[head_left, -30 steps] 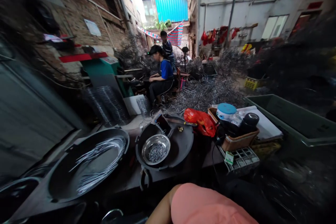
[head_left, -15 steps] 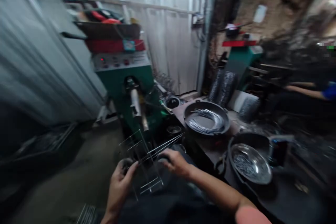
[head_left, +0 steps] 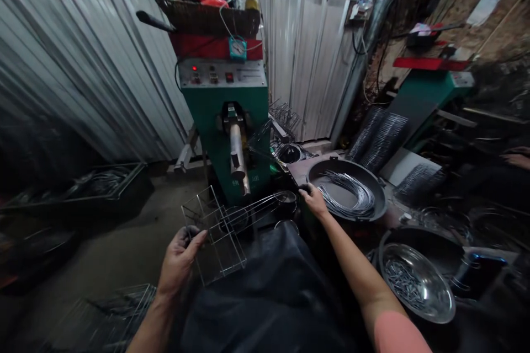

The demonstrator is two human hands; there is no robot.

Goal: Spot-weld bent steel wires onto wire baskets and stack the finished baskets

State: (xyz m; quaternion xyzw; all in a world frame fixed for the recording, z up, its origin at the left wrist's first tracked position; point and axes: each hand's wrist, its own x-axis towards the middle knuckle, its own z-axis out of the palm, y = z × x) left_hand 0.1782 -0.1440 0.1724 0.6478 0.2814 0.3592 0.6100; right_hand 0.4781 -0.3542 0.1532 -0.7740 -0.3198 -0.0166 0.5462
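My left hand (head_left: 182, 256) is closed around the left side of a wire grill basket (head_left: 221, 273), a thin metal grid with long handle wires stretching to the right. The basket is held in front of the green machine (head_left: 226, 149), below its protruding metal arm (head_left: 237, 154). My right hand (head_left: 315, 200) is at the left rim of a dark round pan (head_left: 379, 198), its fingers curled with dark tips. Whatever it may hold I cannot make out. Inside the pan lies a bundle of bent metal wires (head_left: 362, 193).
A steel bowl (head_left: 445, 303) of small metal pieces sits in a larger dark pan (head_left: 397, 234) at right. Wire racks (head_left: 124, 309) lie low at left. Stacked wire parts (head_left: 383, 140) stand near another green machine (head_left: 430, 94). A person's hand (head_left: 517, 159) shows far right.
My right hand has left the wire basket and moved right and up to the pan's rim. My left hand still holds the basket. The whole view has shifted.
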